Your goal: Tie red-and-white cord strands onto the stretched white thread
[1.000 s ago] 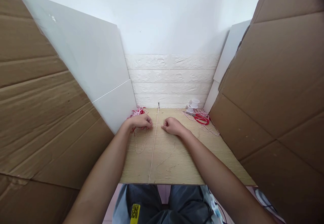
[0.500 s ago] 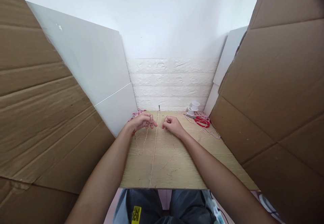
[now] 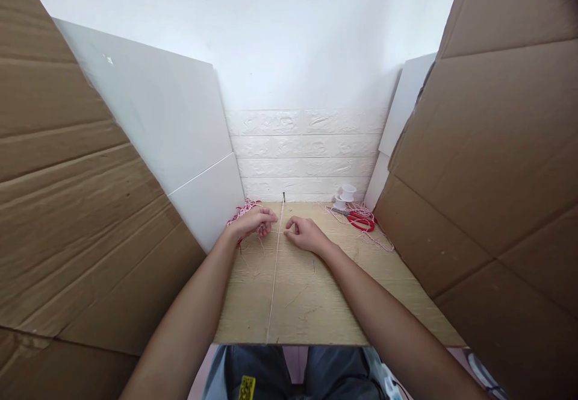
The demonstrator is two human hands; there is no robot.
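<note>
A pale cord (image 3: 274, 285) runs taut from a dark nail (image 3: 283, 195) at the back of the wooden board to its front edge. Just left of the cord is my left hand (image 3: 253, 221), fingers curled around a thin thread (image 3: 262, 244) whose loose end dangles below. On the other side my right hand (image 3: 307, 234) is closed in a pinch, thumb and forefinger close to the cord. A fine strand seems to cross the cord between both hands; its exact path is too small to make out.
Red-handled scissors (image 3: 361, 221), white spools (image 3: 347, 193) and pink-white yarn lie at the back right. A red and white yarn heap (image 3: 244, 209) sits behind my left hand. Cardboard panels (image 3: 497, 147) rise at both sides, and a white brick-patterned wall (image 3: 311, 147) stands behind.
My right hand has moved slightly left and down, its fingertips nearer the cord. My left hand's fingers have shifted, drawing closer together. The view has tilted a little upward.
</note>
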